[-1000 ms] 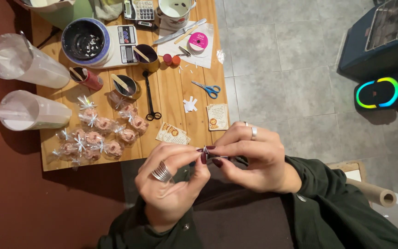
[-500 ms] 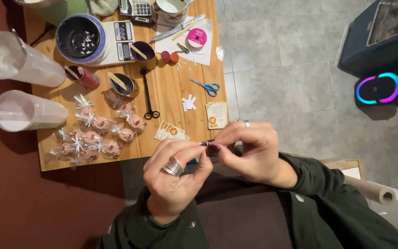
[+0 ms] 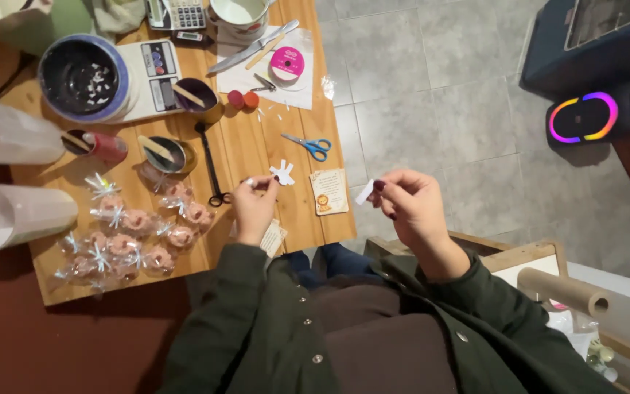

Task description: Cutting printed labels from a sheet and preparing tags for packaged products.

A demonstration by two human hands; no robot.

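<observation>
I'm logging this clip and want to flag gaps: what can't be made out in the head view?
- Left hand: whatever its fingertips pinch is too small to identify.
- Right hand: the white scrap it holds is too small to identify.
- Clear rolls: cut off by the left edge.
- Wrapped pink pieces: kind unclear, too small.

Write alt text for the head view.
A person's left hand and right hand each pinch a small white scrap above a wooden table holding blue-handled scissors and wrapped pink treats.
</observation>
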